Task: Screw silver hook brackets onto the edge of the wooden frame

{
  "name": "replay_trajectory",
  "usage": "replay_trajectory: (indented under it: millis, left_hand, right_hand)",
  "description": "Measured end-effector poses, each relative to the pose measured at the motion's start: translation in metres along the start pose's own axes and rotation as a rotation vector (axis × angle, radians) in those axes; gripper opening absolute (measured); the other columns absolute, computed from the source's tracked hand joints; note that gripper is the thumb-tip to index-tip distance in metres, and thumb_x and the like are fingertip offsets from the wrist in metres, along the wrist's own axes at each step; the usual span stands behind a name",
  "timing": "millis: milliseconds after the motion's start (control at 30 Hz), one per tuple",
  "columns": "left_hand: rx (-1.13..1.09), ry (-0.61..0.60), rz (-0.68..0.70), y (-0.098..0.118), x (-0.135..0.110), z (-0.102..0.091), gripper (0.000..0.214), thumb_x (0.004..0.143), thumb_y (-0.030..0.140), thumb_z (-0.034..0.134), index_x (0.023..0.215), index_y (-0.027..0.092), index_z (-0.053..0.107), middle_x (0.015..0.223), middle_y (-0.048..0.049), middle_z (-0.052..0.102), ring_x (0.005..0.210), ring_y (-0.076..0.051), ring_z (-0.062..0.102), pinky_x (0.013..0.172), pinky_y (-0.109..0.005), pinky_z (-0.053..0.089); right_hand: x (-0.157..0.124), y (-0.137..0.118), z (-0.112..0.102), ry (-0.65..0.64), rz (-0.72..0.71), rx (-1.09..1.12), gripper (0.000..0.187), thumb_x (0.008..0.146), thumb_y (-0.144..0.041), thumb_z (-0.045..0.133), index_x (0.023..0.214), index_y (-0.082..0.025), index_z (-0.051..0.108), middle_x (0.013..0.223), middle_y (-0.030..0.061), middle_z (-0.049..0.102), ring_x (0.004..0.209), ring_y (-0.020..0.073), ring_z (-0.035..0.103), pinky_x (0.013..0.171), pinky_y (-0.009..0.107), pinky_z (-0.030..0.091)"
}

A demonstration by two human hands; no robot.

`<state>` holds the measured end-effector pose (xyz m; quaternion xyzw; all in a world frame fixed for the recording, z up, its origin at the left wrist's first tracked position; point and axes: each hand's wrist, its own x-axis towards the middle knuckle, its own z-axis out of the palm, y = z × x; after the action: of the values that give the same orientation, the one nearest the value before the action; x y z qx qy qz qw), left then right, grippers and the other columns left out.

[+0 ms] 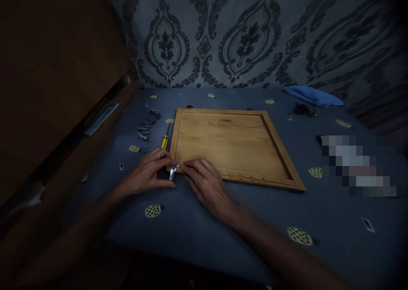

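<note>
A wooden panel [228,143] with a raised frame lies flat on the patterned cloth. At its near left corner is a small shiny metal fitting [172,172]. My left hand [149,171] has its thumb and fingers closed around this fitting. My right hand [207,184] pinches with its fingertips at the panel's near edge, just right of the fitting; whatever is between those fingertips is hidden. A yellow-handled screwdriver [165,142] lies along the left side of the panel. Small holes run along the near frame strip.
Several looped metal fittings [148,123] lie in a row left of the screwdriver, with tiny loose pieces nearby. A blue cloth [314,95] and a dark object [304,110] are at the back right. A blurred-out item [357,167] lies right. Wooden furniture [60,82] borders the left.
</note>
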<state>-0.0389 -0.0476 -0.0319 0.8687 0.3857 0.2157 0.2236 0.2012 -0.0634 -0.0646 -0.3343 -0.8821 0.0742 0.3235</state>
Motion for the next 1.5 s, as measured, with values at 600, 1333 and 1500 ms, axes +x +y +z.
replay_trajectory:
  millis: [600,1333,1500]
  left_hand:
    - [-0.037,0.063,-0.016,-0.009,0.015,0.014,0.047,0.083,0.053,0.080,0.115,0.021,0.069,0.110,-0.0059,0.063,0.102,-0.023,0.065,0.087,-0.034,0.054]
    - [-0.064,0.101,-0.063,-0.004,0.018,0.026,0.053,0.082,0.060,0.078,0.118,0.022,0.069,0.109,-0.0074,0.061,0.106,-0.026,0.060,0.090,-0.038,0.051]
    - [-0.033,0.127,-0.078,-0.002,0.017,0.029,0.053,0.082,0.057,0.079,0.121,0.023,0.069,0.111,-0.0077,0.061,0.107,-0.026,0.059,0.093,-0.040,0.051]
  right_hand:
    - [0.007,0.024,-0.006,-0.033,0.007,-0.027,0.025,0.094,-0.008,0.065,0.116,-0.018,0.069,0.098,0.0080,0.067,0.092,0.0235,0.060,0.080,0.038,0.057]
    - [0.001,0.027,-0.010,0.031,-0.096,0.108,0.035,0.103,-0.013,0.049,0.133,-0.019,0.064,0.116,0.0113,0.072,0.104,0.0255,0.063,0.087,0.044,0.056]
    - [0.000,0.028,-0.008,-0.056,-0.133,0.037,0.038,0.102,-0.012,0.050,0.136,-0.022,0.064,0.126,0.0114,0.073,0.119,0.0268,0.061,0.094,0.047,0.053]
